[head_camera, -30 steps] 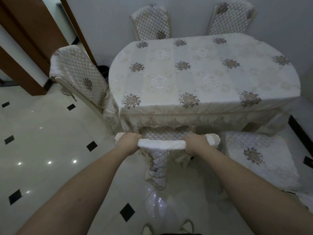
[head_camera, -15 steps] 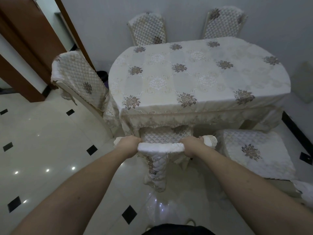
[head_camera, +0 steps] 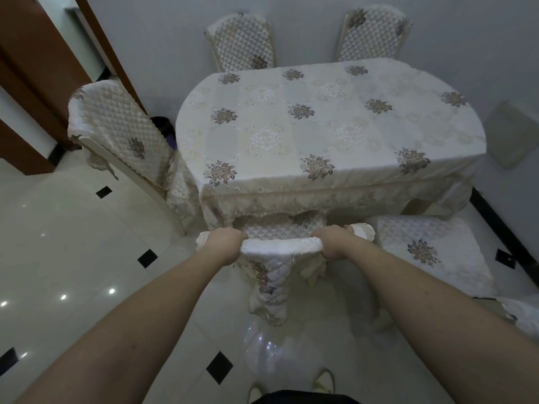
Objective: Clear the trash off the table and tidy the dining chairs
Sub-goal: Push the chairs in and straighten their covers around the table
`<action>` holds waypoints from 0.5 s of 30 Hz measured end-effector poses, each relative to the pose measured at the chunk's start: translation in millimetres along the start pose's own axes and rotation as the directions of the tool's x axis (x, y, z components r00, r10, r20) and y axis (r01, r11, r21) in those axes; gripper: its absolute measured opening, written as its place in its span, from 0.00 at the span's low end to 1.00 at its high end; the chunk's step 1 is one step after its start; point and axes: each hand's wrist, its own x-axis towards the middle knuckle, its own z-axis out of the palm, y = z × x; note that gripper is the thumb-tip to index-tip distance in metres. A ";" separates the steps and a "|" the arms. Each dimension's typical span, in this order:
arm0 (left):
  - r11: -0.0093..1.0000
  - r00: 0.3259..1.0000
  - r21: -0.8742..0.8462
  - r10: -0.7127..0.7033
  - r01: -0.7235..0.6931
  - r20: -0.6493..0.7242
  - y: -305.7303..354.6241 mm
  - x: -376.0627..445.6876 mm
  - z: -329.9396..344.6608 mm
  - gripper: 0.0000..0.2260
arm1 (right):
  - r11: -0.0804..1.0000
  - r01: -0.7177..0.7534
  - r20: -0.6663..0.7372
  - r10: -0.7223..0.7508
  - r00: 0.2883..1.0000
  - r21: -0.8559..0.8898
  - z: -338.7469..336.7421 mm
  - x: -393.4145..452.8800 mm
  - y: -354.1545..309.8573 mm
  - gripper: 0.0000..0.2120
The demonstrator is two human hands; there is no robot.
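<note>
Here, our hands: our left hand [head_camera: 224,243] and our right hand [head_camera: 335,242] are both clamped on the top rail of the near chair [head_camera: 281,246], one at each end of the rail.
Chair in hand: its quilted seat already sits partly under the table's [head_camera: 320,121] near edge, with the lace hem of the cloth draped over it.
Table top: we see no trash on the cloth, so we judge the chairs are what remains.
How we'd do it well: push evenly with both hands so the chair goes in square to the near edge, and ease off before the back meets the hem.
Watch for: the loose cover hanging off the chair back could snag or drag on the tiles.
Neighbours: a second chair [head_camera: 431,252] stands pulled out at the table's near right corner, just beside ours; another chair [head_camera: 122,135] is angled at the left end; two more sit tucked along the far edge.
</note>
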 end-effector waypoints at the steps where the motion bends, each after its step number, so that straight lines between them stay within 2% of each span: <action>1: 1.000 1.000 -0.025 0.004 -0.004 0.002 -2.4 3.9 0.6 0.15 | 1.000 0.009 -0.010 -0.009 1.000 -0.012 -4.8 1.0 -0.1 0.20; 5: 0.985 0.998 -0.163 0.040 -0.047 -0.044 -10.3 18.7 5.5 0.13 | 0.998 0.041 -0.078 -0.044 0.996 -0.044 -14.7 7.2 3.8 0.18; 8: 0.970 0.990 -0.236 0.031 -0.063 -0.134 -11.9 20.3 14.9 0.12 | 0.997 0.060 -0.125 -0.065 0.990 -0.049 -11.2 14.3 9.0 0.21; 10: 0.949 0.984 -0.305 0.025 -0.078 -0.175 -13.4 20.8 24.1 0.15 | 0.999 0.040 -0.165 -0.046 0.985 -0.037 -5.2 12.9 9.4 0.24; 12: 0.907 0.977 -0.403 0.040 -0.124 -0.212 -15.9 19.0 30.6 0.21 | 0.999 -0.046 -0.287 0.050 0.957 0.022 4.8 9.2 8.2 0.26; 13: 0.882 0.970 -0.443 0.059 -0.162 -0.237 -17.0 16.4 33.0 0.23 | 0.989 -0.122 -0.363 0.144 0.921 0.082 11.8 6.7 6.7 0.29; 15: 0.851 0.946 -0.462 0.113 -0.251 -0.304 -19.6 9.4 37.6 0.26 | 0.908 -0.289 -0.445 0.404 0.799 0.305 25.9 1.4 -1.4 0.35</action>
